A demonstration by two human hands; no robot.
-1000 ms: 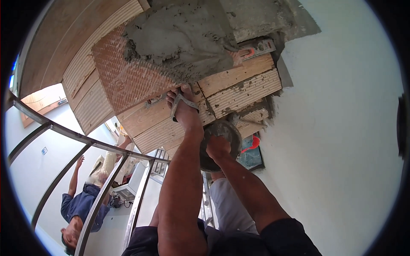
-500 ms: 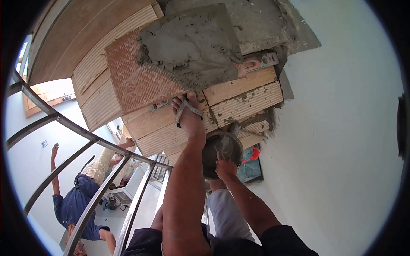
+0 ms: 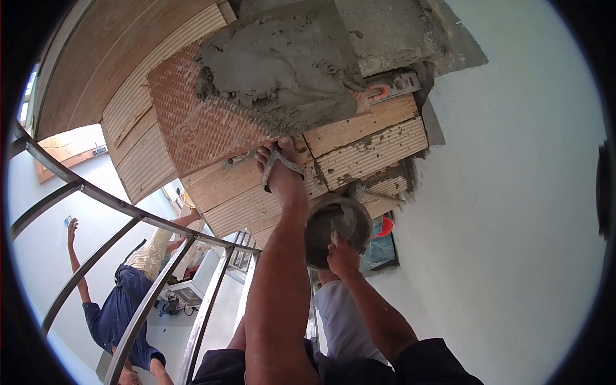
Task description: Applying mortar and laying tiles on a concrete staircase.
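The dark bowl (image 3: 316, 236) opens upward, its round rim favouring no long axis. It extends toward twelve o'clock from the right hand (image 3: 344, 258), whose fingers curl over its six o'clock side; whether they clasp anything cannot be told. Toward ten lies a sandalled foot (image 3: 282, 173); toward eleven, grey mortar (image 3: 273, 67).

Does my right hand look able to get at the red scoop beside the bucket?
Probably yes: only the rim of the bucket seems to lie between your right hand and the red scoop, though depth is unclear.
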